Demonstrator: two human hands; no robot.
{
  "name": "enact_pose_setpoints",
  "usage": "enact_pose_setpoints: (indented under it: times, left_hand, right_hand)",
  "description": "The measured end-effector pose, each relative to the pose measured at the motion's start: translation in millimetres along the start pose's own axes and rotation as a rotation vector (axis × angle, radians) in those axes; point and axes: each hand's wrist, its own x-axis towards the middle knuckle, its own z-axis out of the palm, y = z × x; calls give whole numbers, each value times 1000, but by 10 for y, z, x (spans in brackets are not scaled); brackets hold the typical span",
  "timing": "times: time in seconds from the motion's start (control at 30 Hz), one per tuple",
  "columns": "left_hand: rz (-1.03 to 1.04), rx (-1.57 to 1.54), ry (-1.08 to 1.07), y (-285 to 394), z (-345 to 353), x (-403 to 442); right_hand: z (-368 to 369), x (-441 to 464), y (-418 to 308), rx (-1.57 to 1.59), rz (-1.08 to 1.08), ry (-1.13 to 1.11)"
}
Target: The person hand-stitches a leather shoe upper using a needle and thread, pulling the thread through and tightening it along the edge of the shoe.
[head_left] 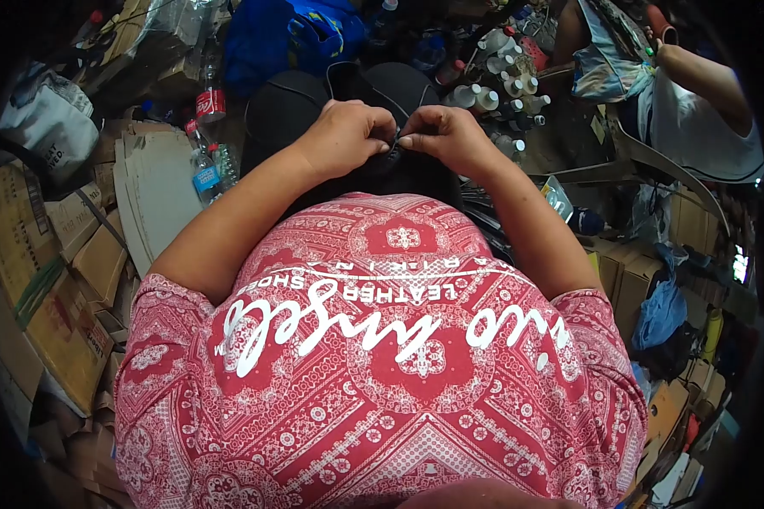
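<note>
Above my lap, my left hand (348, 136) and my right hand (450, 140) meet with their fingertips almost touching. Both are closed in a pinch on a thin black cord (297, 89), which loops across the dark trousers (284, 114) on my knees. Between the fingertips there is a small dark bit of it, too small to make out as a knot or a clip. Black cloth lies just below the hands, and its shape blends into the trousers.
Several plastic bottles (487, 97) stand at the right of my knees. Bottles with red (210, 103) and blue (205, 176) labels lie at the left, beside flattened cardboard (157, 191). A blue bag (272, 42) is ahead. Another person's arm (705, 76) shows at upper right.
</note>
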Motion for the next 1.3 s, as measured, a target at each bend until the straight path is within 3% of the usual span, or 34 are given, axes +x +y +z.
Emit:
enact_pose_setpoints:
  times: [0.13,0.23,0.3,0.4,0.47,0.57,0.7,0.8,0.93,1.03,1.07,1.17,1.3]
  left_hand:
    - [165,126,36,-71,-125,5]
    - [94,221,-25,-35,-311,-127]
    - [18,124,-54,-136,-316,-183]
    - [-93,-55,-94,-128,-311,-180]
    - [-89,-89,-135,-28,-275,-159]
    - [-103,-31,-194,52,-275,-99]
    - [-66,-100,-189,54,-247,-99]
    - [66,6,-185,23,-221,-60]
    - [79,144,-206,50,-183,-5]
    - [110,183,-162,27,-236,-24]
    - [125,172,-159,18,-227,-57]
    - [87,155,-137,25,-225,-78]
    - [110,195,-144,17,-236,-89]
  right_hand:
    - [-28,14,100,83,-60,-2]
    - [-153,-71,221,157,-43,-10]
    - [-260,-173,340,324,181,82]
    - [-340,-312,620,353,40,166]
    - [-205,-441,372,474,104,164]
    - [-98,-462,415,-63,-108,154]
    - [-114,-590,303,-15,-18,73]
    - [-281,-600,-10,73,47,131]
    - [-463,-107,109,-720,-228,361]
    - [-506,-59,-9,-495,-163,368]
    - [-486,-84,-112,-492,-164,357]
    - [-297,-182,-364,-949,-401,93]
    - [-74,-73,-409,-1024,-399,-71]
